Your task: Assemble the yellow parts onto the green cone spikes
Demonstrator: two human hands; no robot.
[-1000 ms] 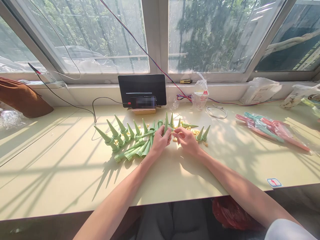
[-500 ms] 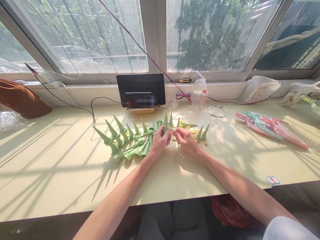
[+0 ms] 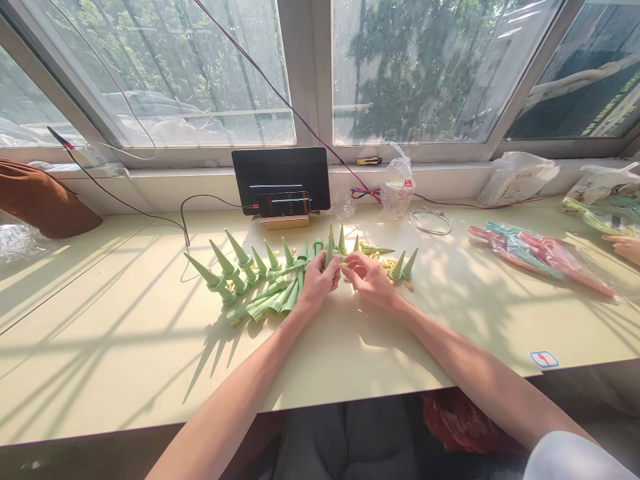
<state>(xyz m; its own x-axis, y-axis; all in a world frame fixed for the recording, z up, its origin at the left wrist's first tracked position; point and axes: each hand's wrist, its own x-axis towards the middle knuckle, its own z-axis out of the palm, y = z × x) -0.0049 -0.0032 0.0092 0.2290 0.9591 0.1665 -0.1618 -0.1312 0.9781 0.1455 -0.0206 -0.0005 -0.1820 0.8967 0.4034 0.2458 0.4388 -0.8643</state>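
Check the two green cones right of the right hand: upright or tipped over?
Upright: both green cones have their tips up and wide ends down.

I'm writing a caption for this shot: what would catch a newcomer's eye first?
Probably the green spikes spread across the middle of the table, with the left hand and right hand meeting at them. Next, the black tablet behind, and the pink and teal things in clear plastic on the right.

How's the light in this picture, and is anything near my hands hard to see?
In the head view, sun through the hazy window throws long shadows off the green cones and dapples the table; the pale bit between your left hand and right hand is too small to read.
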